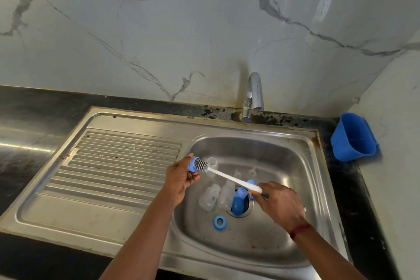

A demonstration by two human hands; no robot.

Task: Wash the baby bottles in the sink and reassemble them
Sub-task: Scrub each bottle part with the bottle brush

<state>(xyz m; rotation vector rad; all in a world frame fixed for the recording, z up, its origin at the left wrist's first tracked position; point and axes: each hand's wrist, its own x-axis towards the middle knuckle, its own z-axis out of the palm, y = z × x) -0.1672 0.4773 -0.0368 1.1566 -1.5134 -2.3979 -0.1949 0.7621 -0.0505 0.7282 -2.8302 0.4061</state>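
Baby bottles [209, 198]: 2 clear bodies, lying on their sides on the sink basin floor, just left of the drain, touching each other. Other items, lg to sm:

1. Wall [204, 29]: pale marble w/ grey veins, behind and to the right.
2. Counter [34, 107]: black stone, surrounds the sink.
3. Sink [136, 116]: stainless, ribbed drainboard on left, basin on right; rust spots at the rim.
4. Blue tub [354, 138]: plastic, tilted, on the counter against the right wall.
5. Tap [253, 95]: chrome, at back of basin, no water running.
6. Left hand [181, 177]: over the basin's left edge, fingers and thumb curled round a blue collar [193, 164].
7. Right hand [279, 202]: over the drain, gripping the handle end of the brush; red thread [300, 229] at the wrist.
8. Bottle brush [227, 176]: white handle, grey bristle head pushed into the collar.
9. Blue dome cap [238, 202]: sitting on the drain, beside the bottles.
10. Clear cup [212, 162]: at the basin's back left, behind the brush head.
11. Blue ring [220, 223]: flat on the basin floor, near the bottles, apart from them.
12. Clear teat [251, 171]: upright, at back of basin.
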